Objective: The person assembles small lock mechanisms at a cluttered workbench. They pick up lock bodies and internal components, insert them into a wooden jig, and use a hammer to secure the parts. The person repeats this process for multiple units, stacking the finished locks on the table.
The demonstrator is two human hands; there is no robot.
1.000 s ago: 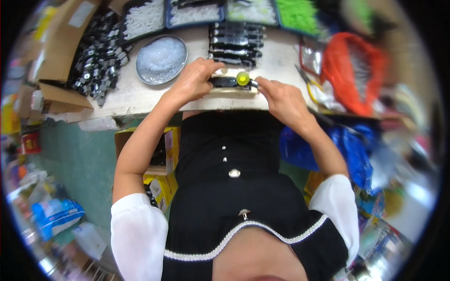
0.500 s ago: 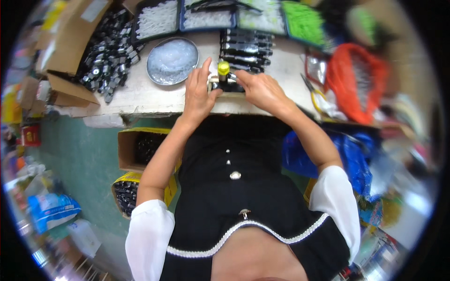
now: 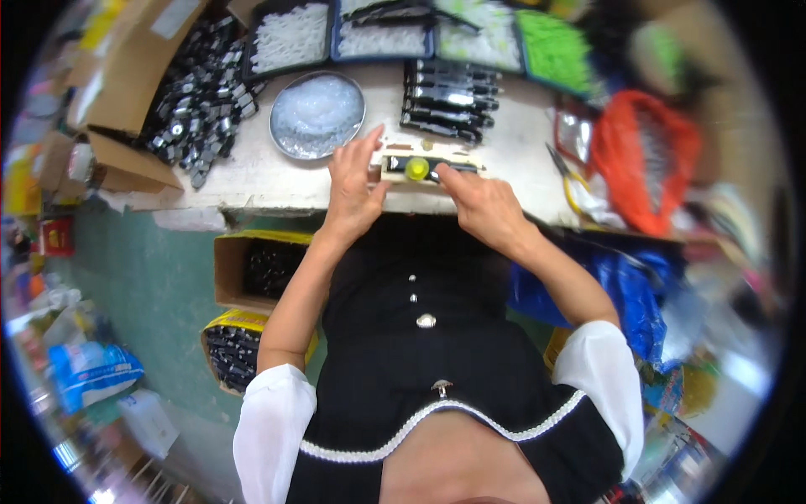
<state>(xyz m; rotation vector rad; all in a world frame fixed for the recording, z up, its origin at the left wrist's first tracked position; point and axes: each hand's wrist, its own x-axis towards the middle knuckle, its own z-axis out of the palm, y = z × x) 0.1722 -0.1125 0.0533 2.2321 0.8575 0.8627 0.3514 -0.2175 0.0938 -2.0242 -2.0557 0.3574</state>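
A small black oblong part with a yellow-green round cap (image 3: 417,168) lies in a pale holder block (image 3: 430,167) at the near edge of the white table (image 3: 252,172). My left hand (image 3: 353,186) rests flat beside the block's left end, fingers spread and pointing away from me. My right hand (image 3: 480,204) touches the block's right end with its fingertips. Neither hand visibly grips the part. A row of finished black parts (image 3: 449,104) lies just beyond the block.
A round metal dish of clear bits (image 3: 316,114) sits left of the hands. Trays of white (image 3: 290,37) and green pieces (image 3: 552,50) line the far edge. Black parts pile by a cardboard box (image 3: 197,92). An orange net bag (image 3: 645,160) and scissors (image 3: 564,176) lie right. Boxes stand under the table.
The view has tilted, so the table sits lower in the picture. My left hand has opened flat beside the block. My right hand has drawn back to the block's right end.
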